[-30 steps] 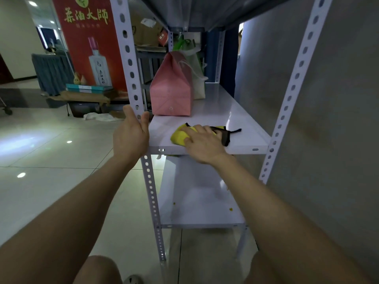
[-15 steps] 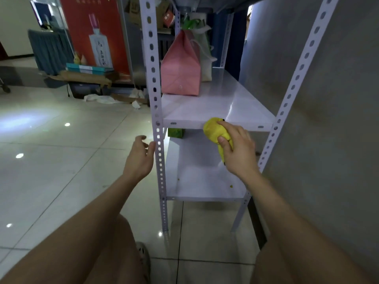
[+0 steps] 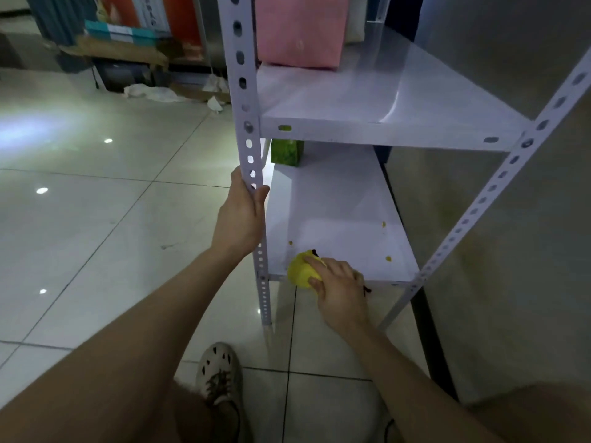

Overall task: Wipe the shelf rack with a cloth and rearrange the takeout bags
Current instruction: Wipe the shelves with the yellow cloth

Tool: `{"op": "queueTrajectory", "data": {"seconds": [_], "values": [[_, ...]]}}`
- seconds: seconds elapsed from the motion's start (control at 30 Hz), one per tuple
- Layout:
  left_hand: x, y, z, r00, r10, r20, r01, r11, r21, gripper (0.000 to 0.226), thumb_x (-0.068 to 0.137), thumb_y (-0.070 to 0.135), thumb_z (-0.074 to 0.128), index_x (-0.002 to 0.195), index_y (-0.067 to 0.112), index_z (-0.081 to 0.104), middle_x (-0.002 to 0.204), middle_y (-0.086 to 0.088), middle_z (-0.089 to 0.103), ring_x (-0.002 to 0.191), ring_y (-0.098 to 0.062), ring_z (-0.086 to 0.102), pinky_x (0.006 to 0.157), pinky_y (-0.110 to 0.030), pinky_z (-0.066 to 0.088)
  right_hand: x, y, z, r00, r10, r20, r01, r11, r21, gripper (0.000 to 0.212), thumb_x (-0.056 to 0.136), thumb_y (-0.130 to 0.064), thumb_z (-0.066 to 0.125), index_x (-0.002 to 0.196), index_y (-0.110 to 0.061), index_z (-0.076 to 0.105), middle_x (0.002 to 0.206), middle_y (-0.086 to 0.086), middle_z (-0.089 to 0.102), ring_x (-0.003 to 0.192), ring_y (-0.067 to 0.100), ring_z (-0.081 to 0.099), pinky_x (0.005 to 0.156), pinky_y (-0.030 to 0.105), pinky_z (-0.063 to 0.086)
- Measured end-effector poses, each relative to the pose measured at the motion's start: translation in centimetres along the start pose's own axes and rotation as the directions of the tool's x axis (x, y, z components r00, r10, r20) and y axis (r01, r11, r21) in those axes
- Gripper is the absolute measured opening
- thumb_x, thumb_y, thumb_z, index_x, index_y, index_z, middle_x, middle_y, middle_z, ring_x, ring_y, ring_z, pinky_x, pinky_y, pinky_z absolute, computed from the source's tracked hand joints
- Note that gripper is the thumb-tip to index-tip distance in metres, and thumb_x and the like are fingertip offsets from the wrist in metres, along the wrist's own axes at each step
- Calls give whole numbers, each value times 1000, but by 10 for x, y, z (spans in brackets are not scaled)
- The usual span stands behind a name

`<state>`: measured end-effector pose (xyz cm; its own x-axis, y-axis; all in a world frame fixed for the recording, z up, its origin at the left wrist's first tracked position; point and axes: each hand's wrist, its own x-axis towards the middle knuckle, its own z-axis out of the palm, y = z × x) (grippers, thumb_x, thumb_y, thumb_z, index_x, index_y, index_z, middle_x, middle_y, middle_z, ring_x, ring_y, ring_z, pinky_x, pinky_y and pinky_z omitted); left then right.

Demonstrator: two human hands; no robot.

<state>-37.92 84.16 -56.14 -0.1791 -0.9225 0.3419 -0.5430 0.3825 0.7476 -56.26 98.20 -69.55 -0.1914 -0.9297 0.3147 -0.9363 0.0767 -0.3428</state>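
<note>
Left hand (image 3: pixel 240 219) is gripping the rack post (image 3: pixel 244 91); fingers (image 3: pixel 311 260) of the right hand (image 3: pixel 339 286) are clutching the cloth (image 3: pixel 299 274) on the lower shelf (image 3: pixel 335 203), near yellow crumbs (image 3: pixel 388 258).

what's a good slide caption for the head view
The right hand holds a yellow cloth to the bottom shelf while the left hand grips the post.

Yellow cloth (image 3: pixel 300 272), white rack (image 3: pixel 335 199), pink bag (image 3: pixel 299 30), green bag (image 3: pixel 285 152)
</note>
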Motion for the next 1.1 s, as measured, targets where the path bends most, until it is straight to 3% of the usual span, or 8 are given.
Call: {"op": "queueTrajectory", "data": {"seconds": [0.13, 0.27, 0.4, 0.5, 0.67, 0.73, 0.93, 1.1], "values": [[4, -2, -3, 1000, 8, 18, -9, 1000, 23, 36, 109, 52, 37, 133, 26, 35, 105, 1, 68, 93, -32, 71, 81, -54, 57, 49, -4, 52, 999, -46, 6, 47, 996, -77, 51, 101, -27, 56, 151, -37, 55, 139, -4, 63, 119, 26, 56, 96, 49, 42], [1, 3, -3, 1000, 15, -1, -15, 1000, -4, 41, 111, 46, 39, 140, 18, 37, 104, 2, 66, 95, -28, 72, 80, -50, 57, 47, -19, 102, 995, 1, 99, 10, 993, -115, 63, 92, -18, 64, 149, -41, 51, 149, -12, 54, 137, 21, 48, 111, 55, 33], [-2, 8, -6, 1000, 25, -16, -24, 1000, 9, 46, 113, 44, 40, 147, 14, 37, 108, 5, 65, 96, -23, 72, 78, -44, 56, 74, -17, 98, 990, -25, 141, 32, 998, -49, 67, 85, -11, 62, 145, -40, 56, 148, -7, 55, 139, 21, 46, 113, 54, 27], [-4, 8, -11, 999, 31, 10, -31, 999, 11, 44, 113, 41, 41, 147, 13, 38, 109, 4, 65, 97, -21, 71, 79, -43, 57, 139, -6, 102, 964, -16, 264, 28, 999, -40, 68, 93, -14, 55, 153, -45, 45, 158, -6, 45, 145, 22, 37, 116, 55, 20], [1, 6, -14, 998, 39, 56, -43, 997, 61, 41, 116, 32, 43, 151, 11, 33, 105, 9, 58, 86, -3, 63, 63, -9, 41, 246, 14, 128, 927, 29, 373, -6, 998, -64, 52, 106, -28, 43, 153, -49, 38, 161, -3, 41, 145, 29, 36, 116, 60, 21], [3, 6, -11, 998, 34, 59, -38, 997, 61, 40, 116, 31, 42, 149, 11, 32, 106, 8, 59, 88, -3, 64, 61, -7, 39, 250, 12, 134, 935, 45, 352, -17, 997, -80, 49, 106, -30, 41, 153, -47, 39, 159, -1, 43, 145, 31, 36, 117, 60, 21], [-4, 11, -15, 996, 72, 53, -75, 996, 56, 43, 114, 42, 40, 146, 14, 33, 109, 7, 65, 99, -22, 73, 82, -49, 59, 115, 8, 102, 979, -116, 168, 111, 993, 36, 50, 96, -28, 53, 145, -39, 55, 148, -4, 57, 136, 26, 49, 111, 52, 31], [-2, 10, -22, 993, 80, 85, -84, 995, 49, 44, 113, 47, 40, 144, 16, 34, 117, 6, 64, 104, -26, 75, 86, -54, 61, 48, 5, 79, 979, -121, 163, 116, 993, 38, 48, 101, -27, 45, 146, -41, 53, 150, -12, 53, 135, 19, 46, 114, 50, 31]]}}
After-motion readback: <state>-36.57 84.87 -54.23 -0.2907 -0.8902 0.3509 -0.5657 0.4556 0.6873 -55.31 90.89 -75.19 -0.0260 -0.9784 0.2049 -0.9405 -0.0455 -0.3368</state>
